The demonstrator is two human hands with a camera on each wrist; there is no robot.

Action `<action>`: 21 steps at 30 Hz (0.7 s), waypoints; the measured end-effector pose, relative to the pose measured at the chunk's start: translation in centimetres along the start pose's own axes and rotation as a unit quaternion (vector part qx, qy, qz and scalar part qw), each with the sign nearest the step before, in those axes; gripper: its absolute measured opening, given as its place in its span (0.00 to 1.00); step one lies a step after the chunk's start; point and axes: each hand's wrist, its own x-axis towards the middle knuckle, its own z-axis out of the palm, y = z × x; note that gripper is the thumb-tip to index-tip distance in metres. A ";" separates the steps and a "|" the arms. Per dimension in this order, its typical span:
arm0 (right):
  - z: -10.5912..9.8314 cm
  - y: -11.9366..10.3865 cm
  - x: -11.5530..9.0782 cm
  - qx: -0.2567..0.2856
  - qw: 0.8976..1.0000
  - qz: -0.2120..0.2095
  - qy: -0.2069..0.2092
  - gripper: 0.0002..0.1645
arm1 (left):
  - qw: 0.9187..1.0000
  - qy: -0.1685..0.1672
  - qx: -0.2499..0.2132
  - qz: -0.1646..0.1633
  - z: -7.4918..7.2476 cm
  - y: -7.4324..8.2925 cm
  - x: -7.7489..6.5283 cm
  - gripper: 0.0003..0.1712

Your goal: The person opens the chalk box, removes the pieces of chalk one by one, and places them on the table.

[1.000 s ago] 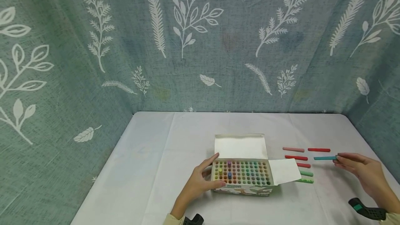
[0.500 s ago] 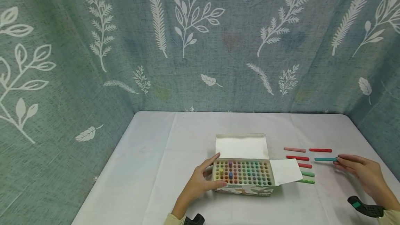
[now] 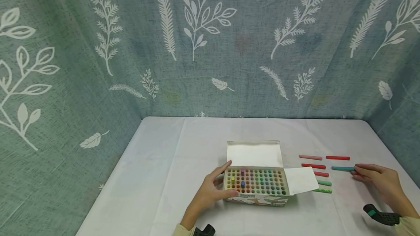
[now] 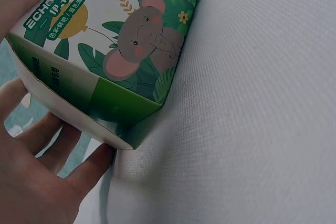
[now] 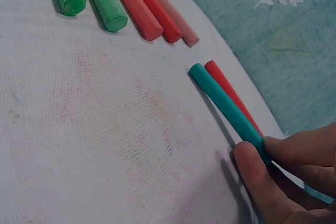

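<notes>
In the head view my left hand (image 3: 210,188) grips the left end of an open chalk box (image 3: 252,200), thumb at the front and fingers at the back. Its tray of many round holes carries upright sticks, among them a yellow, a purple and a blue one. The left wrist view shows the box's printed elephant side (image 4: 144,40) and an end flap (image 4: 68,111) by my fingers. My right hand (image 3: 382,181) pinches one end of a teal chalk stick (image 5: 226,100) between thumb and fingers. The stick lies level, close over the white cloth, beside a red chalk stick (image 5: 231,93).
Left of the teal stick lie a pink chalk stick (image 3: 310,157), red sticks (image 3: 313,166) and green sticks (image 3: 324,183). The box's white side flap (image 3: 300,180) overlaps some of them. A leaf-patterned curtain (image 3: 197,94) hangs behind the white table (image 3: 183,145).
My right hand has lowered slightly toward me with the teal chalk stick in its grip. My left hand and the box stay in place; the head view has shifted a little.
</notes>
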 end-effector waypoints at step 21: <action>0.3 -1.5 -0.8 -0.113 0.992 -0.020 0.046 0.27 | 1.000 -0.012 -0.009 -0.012 -0.1 3.2 -0.7 0.48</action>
